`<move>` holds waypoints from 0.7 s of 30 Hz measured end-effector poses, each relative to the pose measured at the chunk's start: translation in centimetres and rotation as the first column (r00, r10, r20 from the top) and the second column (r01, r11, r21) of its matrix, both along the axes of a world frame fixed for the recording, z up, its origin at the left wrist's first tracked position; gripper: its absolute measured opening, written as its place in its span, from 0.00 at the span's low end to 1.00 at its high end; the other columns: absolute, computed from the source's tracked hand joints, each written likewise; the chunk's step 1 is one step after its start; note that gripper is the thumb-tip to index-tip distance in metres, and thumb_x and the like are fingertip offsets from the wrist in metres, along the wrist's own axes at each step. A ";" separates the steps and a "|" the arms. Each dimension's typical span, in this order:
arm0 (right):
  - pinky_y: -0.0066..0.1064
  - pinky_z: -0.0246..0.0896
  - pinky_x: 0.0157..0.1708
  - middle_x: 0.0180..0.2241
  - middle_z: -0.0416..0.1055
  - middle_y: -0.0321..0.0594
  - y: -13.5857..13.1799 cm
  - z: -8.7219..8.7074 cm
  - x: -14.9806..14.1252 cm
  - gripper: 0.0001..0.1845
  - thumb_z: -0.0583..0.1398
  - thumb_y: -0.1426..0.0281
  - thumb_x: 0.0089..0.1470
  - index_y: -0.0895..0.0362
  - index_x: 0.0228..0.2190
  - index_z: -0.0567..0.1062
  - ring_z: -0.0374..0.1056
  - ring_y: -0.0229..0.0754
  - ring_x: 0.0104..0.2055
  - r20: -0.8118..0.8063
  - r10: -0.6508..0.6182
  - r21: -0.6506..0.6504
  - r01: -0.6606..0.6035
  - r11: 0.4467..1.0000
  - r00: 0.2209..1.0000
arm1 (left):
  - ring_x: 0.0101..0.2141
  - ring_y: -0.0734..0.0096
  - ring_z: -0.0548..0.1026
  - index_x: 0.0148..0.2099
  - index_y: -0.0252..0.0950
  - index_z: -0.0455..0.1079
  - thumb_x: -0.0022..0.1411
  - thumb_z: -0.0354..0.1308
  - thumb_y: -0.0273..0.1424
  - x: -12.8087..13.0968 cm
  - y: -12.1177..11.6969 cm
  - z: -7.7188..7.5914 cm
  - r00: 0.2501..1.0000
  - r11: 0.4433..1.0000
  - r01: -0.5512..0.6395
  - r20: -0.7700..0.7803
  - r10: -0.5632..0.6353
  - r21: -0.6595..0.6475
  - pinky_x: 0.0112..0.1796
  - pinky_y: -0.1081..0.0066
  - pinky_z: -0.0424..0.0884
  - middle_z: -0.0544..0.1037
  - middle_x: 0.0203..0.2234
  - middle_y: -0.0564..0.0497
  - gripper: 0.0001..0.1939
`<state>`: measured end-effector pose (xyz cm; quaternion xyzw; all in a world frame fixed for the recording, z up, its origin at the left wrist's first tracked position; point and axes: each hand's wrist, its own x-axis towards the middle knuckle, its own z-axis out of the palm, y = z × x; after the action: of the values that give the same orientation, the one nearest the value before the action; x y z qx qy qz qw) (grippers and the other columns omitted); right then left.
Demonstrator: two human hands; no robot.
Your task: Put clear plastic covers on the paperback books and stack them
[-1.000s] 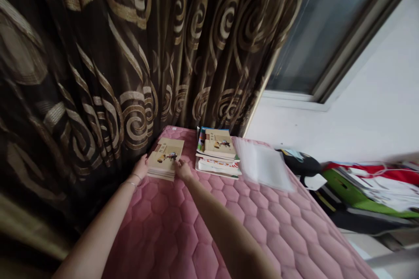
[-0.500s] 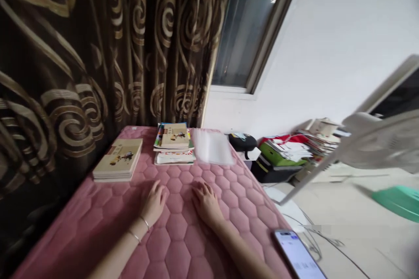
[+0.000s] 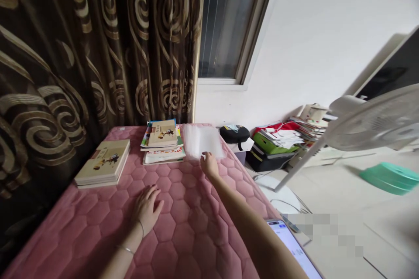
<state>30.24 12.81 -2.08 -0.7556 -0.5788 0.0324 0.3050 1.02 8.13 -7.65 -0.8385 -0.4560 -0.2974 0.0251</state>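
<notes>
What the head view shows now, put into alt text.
Right hand at the near edge of translucent sheets on a pink mattress, left hand palm down on it; two book stacks lie by a patterned curtain.

The pink quilted mattress (image 3: 183, 226) carries a stack of tan books (image 3: 104, 162), a mixed book pile (image 3: 163, 155) and translucent plastic sleeves (image 3: 201, 138) — with a phone (image 3: 296, 248) at its right edge.

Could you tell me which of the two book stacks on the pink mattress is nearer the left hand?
The stack of matching beige books beside the curtain; the other stack mixes differently coloured covers.
</notes>
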 end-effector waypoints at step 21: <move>0.32 0.61 0.38 0.35 0.75 0.54 6.3 0.1 1.4 0.16 0.48 0.75 0.57 0.65 0.39 0.74 0.71 0.45 0.38 0.010 -0.128 -0.133 0.128 0.983 0.992 | 0.51 0.57 0.70 0.47 0.39 0.72 0.58 0.54 0.34 0.3 -1.0 0.7 0.998 0.994 -0.048 0.043 0.053 -0.101 0.52 0.54 0.67 0.74 0.50 0.45 0.15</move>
<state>31.60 19.06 -2.01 -0.8100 -0.5258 0.0507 0.2547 1.34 7.15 -6.98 -0.8200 -0.4917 -0.2924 -0.0198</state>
